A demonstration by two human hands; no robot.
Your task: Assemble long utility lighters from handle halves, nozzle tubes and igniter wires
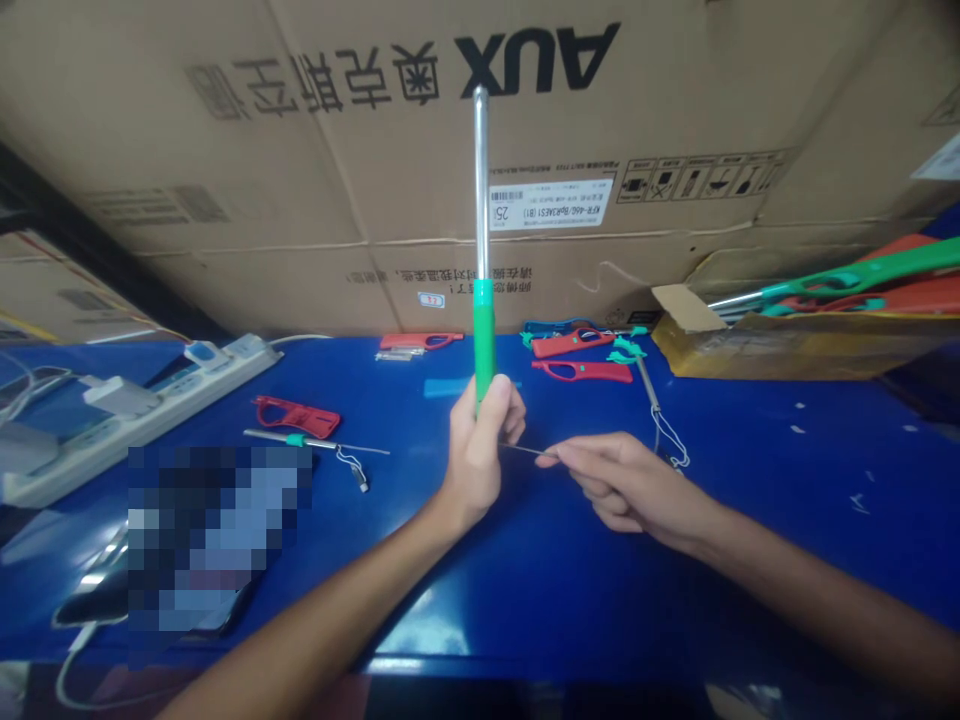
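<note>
Nearest to us, our two forearms reach out over the glossy blue table top (750, 450). Our left hand (480, 450) is closed in a fist around the green plastic handle of a long lighter-like tool with a straight silver metal tube (481, 200), which we hold upright — the tube rises well above the hand, in front of the cardboard. Our right hand (615, 485) sits just beside the left, its fingertips pinched shut on a thin metal wire (517, 450) that runs level toward the base of the green handle; whether the wire enters the handle we cannot tell.

To the left, a patch of the table is blurred out. Beyond it lies a red plastic handle shell (296, 415) and, next to that, a loose metal tube with a green collar and a trailing wire (315, 440). A white power strip (142, 400) runs along the left edge.

Further back lie more red handle shells (581, 370), and a tube with wire (649, 390). At the right, an open brown box (787, 340) holds finished green and red tools. Behind everything — a big cardboard carton printed AUX (375, 200).
</note>
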